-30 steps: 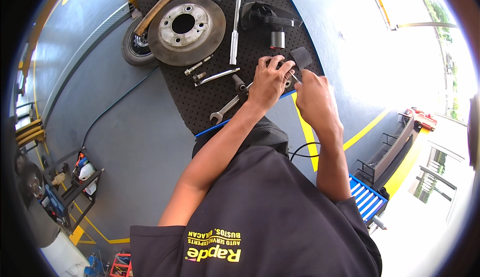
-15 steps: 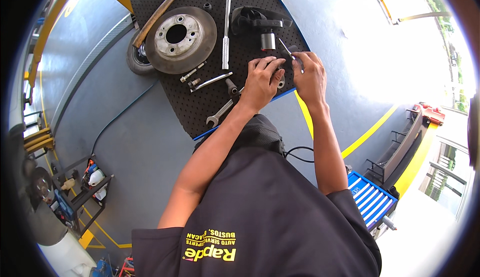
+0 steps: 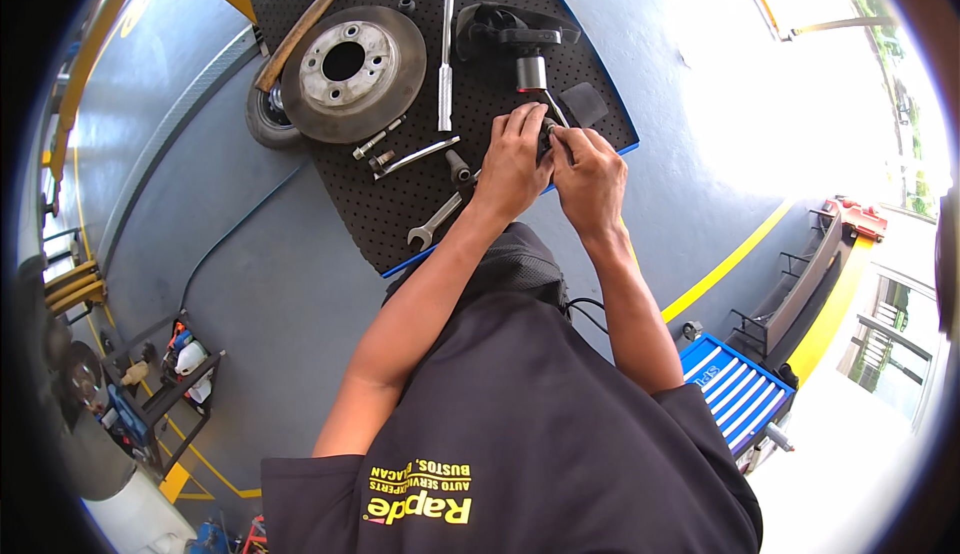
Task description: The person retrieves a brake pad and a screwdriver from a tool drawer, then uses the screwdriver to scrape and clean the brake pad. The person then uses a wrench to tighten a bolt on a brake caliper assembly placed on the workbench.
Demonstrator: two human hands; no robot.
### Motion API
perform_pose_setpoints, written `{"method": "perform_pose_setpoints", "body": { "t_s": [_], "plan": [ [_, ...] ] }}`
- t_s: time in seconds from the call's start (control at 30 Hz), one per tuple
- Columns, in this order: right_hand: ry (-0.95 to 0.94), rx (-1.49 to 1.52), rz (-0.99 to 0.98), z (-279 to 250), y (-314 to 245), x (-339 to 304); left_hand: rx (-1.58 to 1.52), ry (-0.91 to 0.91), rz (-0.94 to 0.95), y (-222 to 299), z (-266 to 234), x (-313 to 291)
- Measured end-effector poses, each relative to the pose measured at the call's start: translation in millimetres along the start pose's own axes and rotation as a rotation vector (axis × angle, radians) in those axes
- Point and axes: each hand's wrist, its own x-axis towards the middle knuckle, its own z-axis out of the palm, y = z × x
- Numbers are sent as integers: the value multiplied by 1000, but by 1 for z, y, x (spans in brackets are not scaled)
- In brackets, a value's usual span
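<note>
My left hand (image 3: 512, 162) is closed round a small dark part (image 3: 546, 138) over the near right edge of the mat. The fingers hide most of it. My right hand (image 3: 590, 176) pinches a slim silver tool (image 3: 554, 107), meeting the left hand at the small part. Which kind of tool it is cannot be told. Just beyond the hands stands a silver cylinder (image 3: 531, 74), against a dark bracket-like part (image 3: 505, 34). A flat dark pad (image 3: 583, 105) lies to its right. Left of my hands are a dark socket-like piece (image 3: 458, 166) and a spanner (image 3: 432, 222).
A brake disc (image 3: 392, 104), a wooden-handled hammer (image 3: 305, 34) and a long ratchet handle (image 3: 445, 94) lie on the perforated black mat (image 3: 350, 189). A bolt (image 3: 368, 144) and a flat metal bar (image 3: 425, 156) are nearer. A blue tool cabinet (image 3: 735, 394) stands at right.
My right hand has moved left against the left hand, bringing the slim tool to the small dark part. The flat dark pad is now uncovered. The whole view has shifted slightly.
</note>
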Motion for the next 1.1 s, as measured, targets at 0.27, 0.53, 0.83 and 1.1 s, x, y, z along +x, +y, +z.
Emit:
{"method": "perform_pose_setpoints", "body": {
  "t_s": [0.27,0.53,0.83,1.1],
  "plan": [
    [-32,12,103,-6,-10,2,37,-23,3,0,-2,-1],
    [-39,89,188,-12,-17,2,38,-31,7,0,-3,0],
    [-80,62,287,-11,-21,6,18,-13,-6,-2,-1,0],
    [-113,55,337,-16,-30,10,21,-5,-5,-3,-2,1]
  ]
}}
